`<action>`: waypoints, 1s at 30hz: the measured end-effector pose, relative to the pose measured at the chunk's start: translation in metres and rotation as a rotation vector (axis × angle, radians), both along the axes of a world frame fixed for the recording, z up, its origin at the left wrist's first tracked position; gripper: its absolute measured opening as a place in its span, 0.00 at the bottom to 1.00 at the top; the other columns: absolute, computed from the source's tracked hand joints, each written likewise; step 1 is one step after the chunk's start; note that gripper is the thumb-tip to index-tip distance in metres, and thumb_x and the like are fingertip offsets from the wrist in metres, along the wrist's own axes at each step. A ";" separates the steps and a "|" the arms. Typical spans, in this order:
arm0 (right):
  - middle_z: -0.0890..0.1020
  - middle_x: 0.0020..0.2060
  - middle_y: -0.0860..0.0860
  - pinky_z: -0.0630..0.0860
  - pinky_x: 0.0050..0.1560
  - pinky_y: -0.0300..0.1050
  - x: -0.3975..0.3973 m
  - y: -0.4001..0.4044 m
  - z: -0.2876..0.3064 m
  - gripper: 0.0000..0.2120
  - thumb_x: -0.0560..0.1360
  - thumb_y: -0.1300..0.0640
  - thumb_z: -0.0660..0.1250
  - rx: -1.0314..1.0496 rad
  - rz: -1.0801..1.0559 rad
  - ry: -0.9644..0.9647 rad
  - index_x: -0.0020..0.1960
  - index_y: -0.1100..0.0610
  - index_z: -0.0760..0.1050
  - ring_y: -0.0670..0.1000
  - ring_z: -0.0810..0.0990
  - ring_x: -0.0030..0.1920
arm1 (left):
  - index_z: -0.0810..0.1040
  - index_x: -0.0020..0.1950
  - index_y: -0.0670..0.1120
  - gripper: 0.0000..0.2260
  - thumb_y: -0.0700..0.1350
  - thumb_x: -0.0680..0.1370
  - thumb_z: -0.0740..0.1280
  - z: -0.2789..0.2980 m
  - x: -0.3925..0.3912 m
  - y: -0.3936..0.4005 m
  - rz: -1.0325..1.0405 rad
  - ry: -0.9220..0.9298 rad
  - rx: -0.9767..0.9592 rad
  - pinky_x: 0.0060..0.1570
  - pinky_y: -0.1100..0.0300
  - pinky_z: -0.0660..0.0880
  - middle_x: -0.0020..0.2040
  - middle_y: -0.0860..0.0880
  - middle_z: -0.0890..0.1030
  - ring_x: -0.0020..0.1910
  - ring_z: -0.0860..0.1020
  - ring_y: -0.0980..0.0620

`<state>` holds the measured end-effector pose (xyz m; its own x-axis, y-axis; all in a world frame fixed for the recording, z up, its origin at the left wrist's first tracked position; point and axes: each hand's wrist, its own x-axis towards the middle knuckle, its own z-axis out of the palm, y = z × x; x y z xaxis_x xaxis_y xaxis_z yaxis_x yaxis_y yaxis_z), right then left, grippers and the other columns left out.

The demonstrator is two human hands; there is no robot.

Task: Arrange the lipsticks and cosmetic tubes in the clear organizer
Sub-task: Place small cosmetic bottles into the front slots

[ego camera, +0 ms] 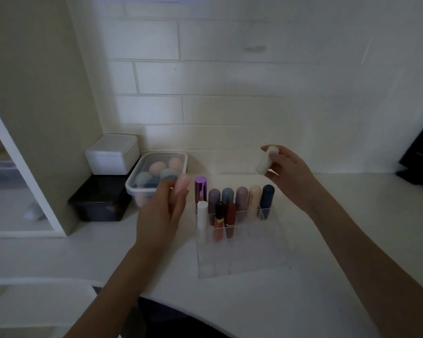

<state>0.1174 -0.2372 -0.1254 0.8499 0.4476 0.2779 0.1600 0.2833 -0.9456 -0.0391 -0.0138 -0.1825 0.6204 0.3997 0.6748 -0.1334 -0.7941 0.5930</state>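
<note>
A clear organizer [242, 254] stands on the white counter in the middle. Its back row holds a purple metallic tube [200, 189] and several pastel and dark capped tubes [241, 203]. In the row in front stand a white tube [202, 215], a black-capped lipstick [219, 223] and a red one [230, 219]. My left hand [161, 211] holds a pale pink tube [182, 185] just left of the organizer. My right hand [288, 174] grips a white tube [266, 159] above and behind the organizer's right end.
A clear lidded tub of makeup sponges [156, 174] sits behind my left hand. Beside it a white box [111, 154] is stacked on a black box [99, 201]. A dark object [420, 154] lies at the far right by the tiled wall.
</note>
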 end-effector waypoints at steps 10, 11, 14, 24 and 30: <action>0.72 0.33 0.52 0.72 0.31 0.37 -0.092 0.013 0.040 0.16 0.78 0.68 0.53 -0.290 0.029 -0.388 0.53 0.57 0.77 0.45 0.71 0.29 | 0.75 0.58 0.45 0.13 0.43 0.74 0.69 0.030 -0.028 -0.038 -0.017 -0.324 0.086 0.35 0.67 0.73 0.52 0.43 0.75 0.39 0.73 0.54; 0.72 0.34 0.52 0.70 0.29 0.34 -0.101 0.016 0.040 0.15 0.79 0.66 0.54 -0.346 0.026 -0.433 0.57 0.55 0.77 0.43 0.69 0.28 | 0.77 0.57 0.44 0.13 0.40 0.73 0.70 0.032 -0.031 -0.044 -0.052 -0.306 0.123 0.35 0.66 0.75 0.52 0.43 0.76 0.40 0.73 0.54; 0.77 0.40 0.55 0.69 0.31 0.29 -0.119 0.021 0.034 0.13 0.79 0.57 0.61 -0.467 -0.023 -0.568 0.62 0.50 0.77 0.38 0.73 0.29 | 0.79 0.56 0.43 0.14 0.36 0.71 0.71 0.037 -0.035 -0.057 -0.151 -0.279 0.189 0.39 0.74 0.71 0.48 0.48 0.75 0.41 0.71 0.61; 0.74 0.32 0.51 0.63 0.18 0.35 -0.128 0.021 0.023 0.15 0.74 0.66 0.54 -0.145 -0.197 0.041 0.49 0.59 0.79 0.44 0.69 0.23 | 0.71 0.55 0.52 0.15 0.41 0.73 0.71 0.047 -0.031 -0.081 -0.312 -0.090 -0.153 0.35 0.77 0.71 0.42 0.59 0.76 0.39 0.77 0.66; 0.75 0.35 0.53 0.62 0.19 0.36 -0.128 0.014 0.027 0.17 0.76 0.65 0.52 -0.157 -0.157 -0.027 0.52 0.59 0.79 0.50 0.66 0.21 | 0.71 0.47 0.53 0.14 0.36 0.73 0.71 0.053 -0.028 -0.092 -0.406 -0.106 -0.291 0.25 0.75 0.71 0.38 0.56 0.77 0.33 0.78 0.65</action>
<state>-0.0107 -0.2230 -0.0979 0.9057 0.3501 0.2389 0.2165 0.1024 -0.9709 -0.0676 -0.1053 -0.1291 0.6987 0.3209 0.6394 -0.4688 -0.4698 0.7480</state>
